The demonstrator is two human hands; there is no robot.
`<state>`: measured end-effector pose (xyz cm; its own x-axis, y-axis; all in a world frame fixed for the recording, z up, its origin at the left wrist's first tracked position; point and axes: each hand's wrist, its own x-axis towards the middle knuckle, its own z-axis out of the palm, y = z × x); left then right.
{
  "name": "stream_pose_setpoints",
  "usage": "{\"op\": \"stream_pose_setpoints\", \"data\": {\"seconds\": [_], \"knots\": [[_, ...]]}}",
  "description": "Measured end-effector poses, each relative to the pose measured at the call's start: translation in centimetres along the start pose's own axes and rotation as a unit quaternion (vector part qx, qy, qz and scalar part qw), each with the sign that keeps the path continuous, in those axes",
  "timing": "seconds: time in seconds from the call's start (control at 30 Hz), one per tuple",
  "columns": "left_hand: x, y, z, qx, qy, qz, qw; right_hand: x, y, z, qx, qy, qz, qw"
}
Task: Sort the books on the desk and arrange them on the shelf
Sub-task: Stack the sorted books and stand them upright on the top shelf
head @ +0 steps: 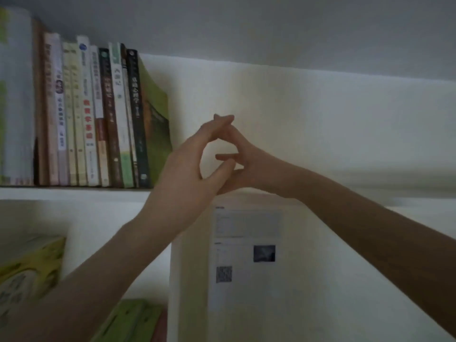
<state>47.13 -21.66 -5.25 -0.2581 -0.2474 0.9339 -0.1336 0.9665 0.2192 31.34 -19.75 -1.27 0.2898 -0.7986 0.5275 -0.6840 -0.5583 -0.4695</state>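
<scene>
Several books (98,119) stand upright in a row at the left end of the white shelf (74,192). A green-covered book (158,124) closes the row on the right, its cover bowed outward. My left hand (187,164) reaches up from the lower left and my right hand (249,166) comes in from the right. They meet in front of the bare part of the shelf, just right of the green book. Their fingertips touch each other and the thumbs overlap. Neither hand holds a book.
A white upright box or panel with a printed label and a QR code (246,243) stands below the hands. Yellow-green books (32,265) lie at the lower left, and another green book (128,319) lies at the bottom edge. The shelf's white back wall (320,114) spans the right.
</scene>
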Motion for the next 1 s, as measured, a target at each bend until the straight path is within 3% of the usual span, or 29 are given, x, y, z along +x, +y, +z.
{"op": "stream_pose_setpoints", "data": {"seconds": [0.2,0.4,0.57,0.67,0.8,0.9,1.0], "knots": [[0.1,2.1,5.0,-0.049,-0.04,-0.006,0.998,-9.2,0.8,-3.7,0.039,0.106,0.051,0.992],[-5.0,6.2,10.4,-0.155,-0.04,0.008,0.987,-19.9,2.1,-4.8,0.038,0.152,0.09,0.984],[-13.0,8.4,18.6,-0.227,-0.183,-0.02,0.956,-31.4,5.7,-4.5,0.04,0.18,0.212,0.96],[-18.5,8.6,25.1,-0.259,-0.32,-0.12,0.904,-39.1,9.0,-3.7,0.068,0.202,0.309,0.927],[-26.3,8.4,33.8,-0.231,-0.504,-0.24,0.797,-49.2,13.1,-1.5,0.107,0.244,0.449,0.853],[-31.6,8.6,38.6,-0.215,-0.589,-0.349,0.696,-56.1,15.7,0.4,0.136,0.258,0.537,0.791],[-36.3,9.3,41.9,-0.185,-0.641,-0.384,0.638,-61.9,18.0,2.6,0.149,0.26,0.615,0.729]]}}
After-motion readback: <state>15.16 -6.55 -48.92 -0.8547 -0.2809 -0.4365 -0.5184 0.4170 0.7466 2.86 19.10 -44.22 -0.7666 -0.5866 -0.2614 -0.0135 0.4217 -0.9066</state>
